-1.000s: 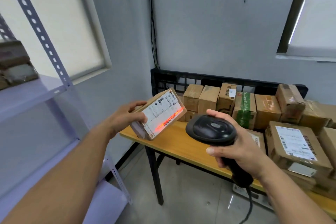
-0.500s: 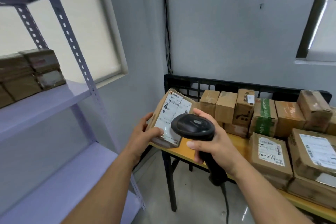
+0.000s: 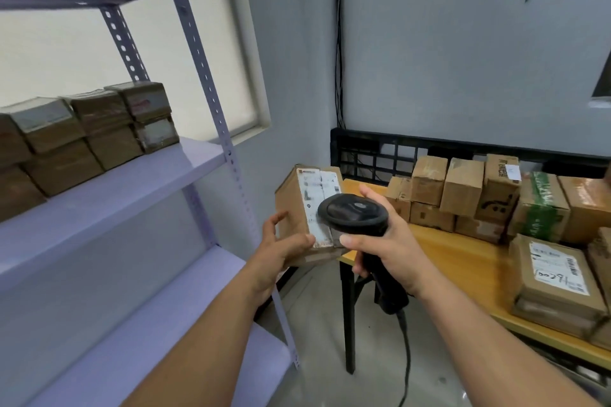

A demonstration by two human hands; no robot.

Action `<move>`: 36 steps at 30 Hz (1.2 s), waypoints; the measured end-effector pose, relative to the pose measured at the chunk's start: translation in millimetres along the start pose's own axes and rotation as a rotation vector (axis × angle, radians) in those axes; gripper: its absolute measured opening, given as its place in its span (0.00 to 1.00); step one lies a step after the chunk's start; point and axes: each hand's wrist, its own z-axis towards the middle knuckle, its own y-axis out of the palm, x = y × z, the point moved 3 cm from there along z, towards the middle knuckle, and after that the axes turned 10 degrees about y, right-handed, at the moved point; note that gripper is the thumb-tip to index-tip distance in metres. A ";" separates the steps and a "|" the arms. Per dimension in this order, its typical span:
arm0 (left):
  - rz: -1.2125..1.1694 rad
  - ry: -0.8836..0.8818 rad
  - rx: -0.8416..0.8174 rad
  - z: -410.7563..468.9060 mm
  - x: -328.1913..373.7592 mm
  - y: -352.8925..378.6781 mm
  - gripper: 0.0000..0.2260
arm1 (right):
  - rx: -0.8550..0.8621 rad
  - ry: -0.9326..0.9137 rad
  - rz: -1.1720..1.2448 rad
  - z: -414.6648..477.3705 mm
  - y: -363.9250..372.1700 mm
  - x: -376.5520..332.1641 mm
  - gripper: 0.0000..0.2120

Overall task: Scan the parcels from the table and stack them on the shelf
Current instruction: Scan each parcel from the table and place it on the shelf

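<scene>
Now the left hand (image 3: 281,251) grips a labelled cardboard parcel (image 3: 297,205) by its near edge, just off the left end of the table (image 3: 463,251). The right hand (image 3: 386,248) is wrapped round a corded barcode scanner (image 3: 352,213), close over the label. The step would likely go best with the label held flat and clear of the thumb, then a level carry to the shelf (image 3: 115,201) left of the table.

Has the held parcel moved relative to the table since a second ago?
Yes: the parcel has shifted left, off the table corner, toward the shelf.
</scene>
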 end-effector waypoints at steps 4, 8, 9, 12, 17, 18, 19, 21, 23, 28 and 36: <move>0.051 0.012 -0.074 -1.0 -2.6 -22.6 0.54 | -0.012 -0.037 -0.042 -2.0 19.5 -8.1 0.47; 0.094 0.056 -0.003 3.7 1.8 -44.3 0.57 | 0.007 -0.093 0.012 -11.3 33.5 -16.7 0.48; 0.105 0.066 0.015 4.2 3.1 -49.3 0.58 | -0.001 -0.105 0.039 -14.7 36.4 -19.1 0.49; 0.150 0.077 0.047 5.2 5.9 -61.2 0.60 | -0.040 -0.143 0.114 -24.5 45.1 -28.0 0.50; 0.224 0.096 0.072 6.8 6.2 -68.6 0.59 | -0.072 -0.168 0.170 -36.1 55.5 -37.8 0.50; 0.232 0.100 0.068 6.9 5.5 -69.1 0.59 | -0.064 -0.168 0.164 -37.0 56.2 -38.0 0.48; 0.236 0.106 0.071 6.8 5.1 -69.7 0.59 | -0.057 -0.167 0.155 -37.7 56.8 -37.6 0.46; 0.231 0.102 0.085 6.9 2.3 -72.9 0.58 | -0.061 -0.162 0.129 -39.8 59.4 -36.6 0.45; 0.230 0.100 0.083 5.7 0.6 -75.2 0.58 | -0.068 -0.157 0.112 -42.0 62.0 -35.8 0.46; 0.247 0.090 0.083 1.8 1.9 -78.8 0.58 | -0.057 -0.151 0.073 -44.5 65.4 -35.2 0.45; 0.218 0.124 0.085 -11.2 18.2 -88.8 0.58 | -0.079 -0.146 0.060 -44.1 72.7 -38.2 0.46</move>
